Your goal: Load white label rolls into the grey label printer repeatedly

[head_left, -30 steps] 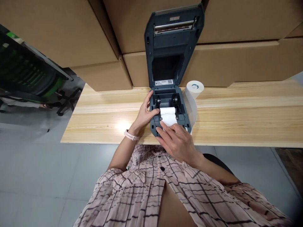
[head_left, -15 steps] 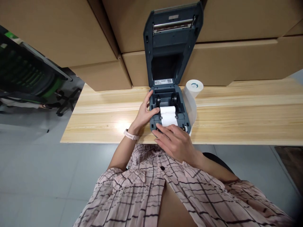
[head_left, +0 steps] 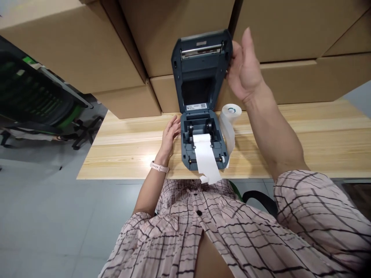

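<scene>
A dark grey label printer stands on the wooden table with its lid raised. In its bay lies a small white paper roll, and a paper strip runs from it over the front roller and past the printer's front edge, its end torn. My right hand is at the upper right edge of the lid, fingers curled behind it and thumb pointing up. Against the printer's left side rests my left hand, its fingers stretched out and holding nothing.
Right of the printer stands a larger white label roll with a loose tail hanging forward. Cardboard boxes line the back of the wooden table. A dark office chair is off to the left.
My right hand has gone from the printer's front up to the lid, which now tilts slightly forward. My left thumb has left the bay. The paper strip over the front is now uncovered.
</scene>
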A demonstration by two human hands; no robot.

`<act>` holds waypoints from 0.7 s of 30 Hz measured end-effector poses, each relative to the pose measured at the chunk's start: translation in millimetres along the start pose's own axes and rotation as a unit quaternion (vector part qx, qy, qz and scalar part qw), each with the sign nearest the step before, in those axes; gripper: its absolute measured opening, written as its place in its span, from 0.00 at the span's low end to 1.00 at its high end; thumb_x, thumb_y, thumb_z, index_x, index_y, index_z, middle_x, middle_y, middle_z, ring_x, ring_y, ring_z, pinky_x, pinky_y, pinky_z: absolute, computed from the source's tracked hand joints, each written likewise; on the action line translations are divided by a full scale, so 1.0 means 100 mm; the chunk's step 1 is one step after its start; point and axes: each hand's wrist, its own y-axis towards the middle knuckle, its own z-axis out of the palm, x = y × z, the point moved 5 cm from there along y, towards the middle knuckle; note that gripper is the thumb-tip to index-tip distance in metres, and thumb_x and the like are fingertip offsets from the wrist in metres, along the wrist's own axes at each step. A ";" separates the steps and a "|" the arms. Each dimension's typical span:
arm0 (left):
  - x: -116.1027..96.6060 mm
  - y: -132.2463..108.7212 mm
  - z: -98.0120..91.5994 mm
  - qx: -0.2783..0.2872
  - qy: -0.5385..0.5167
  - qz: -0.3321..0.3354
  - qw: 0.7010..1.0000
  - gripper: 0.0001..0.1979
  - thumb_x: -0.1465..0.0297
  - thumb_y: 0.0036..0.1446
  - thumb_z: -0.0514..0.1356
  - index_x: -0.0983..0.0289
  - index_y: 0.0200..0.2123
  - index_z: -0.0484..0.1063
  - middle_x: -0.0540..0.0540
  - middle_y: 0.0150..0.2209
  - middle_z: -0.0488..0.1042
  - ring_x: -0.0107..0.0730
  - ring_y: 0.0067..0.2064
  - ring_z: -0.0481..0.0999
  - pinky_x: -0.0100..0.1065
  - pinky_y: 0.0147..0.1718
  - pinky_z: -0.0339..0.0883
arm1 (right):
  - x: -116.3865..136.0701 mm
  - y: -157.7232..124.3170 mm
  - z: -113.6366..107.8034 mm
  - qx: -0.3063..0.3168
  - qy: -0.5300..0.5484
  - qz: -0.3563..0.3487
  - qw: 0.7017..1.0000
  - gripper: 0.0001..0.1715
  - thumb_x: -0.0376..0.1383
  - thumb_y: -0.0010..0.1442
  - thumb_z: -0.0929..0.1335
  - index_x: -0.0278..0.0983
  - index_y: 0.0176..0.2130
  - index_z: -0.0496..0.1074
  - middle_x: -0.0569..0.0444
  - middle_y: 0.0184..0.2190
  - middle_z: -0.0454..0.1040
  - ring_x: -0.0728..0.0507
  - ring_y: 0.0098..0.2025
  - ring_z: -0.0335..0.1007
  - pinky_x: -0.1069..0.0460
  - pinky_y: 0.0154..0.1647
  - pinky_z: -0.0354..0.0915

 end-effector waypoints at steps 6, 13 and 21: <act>-0.03 0.04 -0.23 -0.120 -0.063 0.048 0.990 0.36 0.38 0.67 0.57 0.50 0.69 0.70 0.60 0.71 0.75 0.52 0.71 0.75 0.50 0.65 0.73 | 0.25 -1.14 0.06 0.000 0.260 0.014 0.966 0.50 0.66 0.76 0.47 0.44 0.60 0.82 0.55 0.63 0.82 0.39 0.70 0.74 0.39 0.68 0.69; -0.79 -0.53 0.16 -0.168 0.096 0.331 0.924 0.18 0.56 0.75 0.59 0.51 0.61 0.78 0.54 0.60 0.83 0.42 0.64 0.81 0.47 0.64 0.74 | -0.01 -2.27 0.26 0.022 0.134 0.051 0.989 0.28 0.49 0.67 0.78 0.57 0.64 0.79 0.60 0.76 0.68 0.33 0.82 0.53 0.29 0.84 0.48; -0.90 -1.19 0.65 -0.035 0.310 0.424 0.850 0.19 0.64 0.75 0.53 0.60 0.60 0.78 0.60 0.58 0.84 0.48 0.70 0.77 0.57 0.70 0.67 | -0.13 -2.38 0.42 0.023 0.218 0.184 0.958 0.57 0.58 0.62 0.78 0.54 0.79 0.55 0.55 0.82 0.54 0.33 0.85 0.43 0.33 0.85 0.47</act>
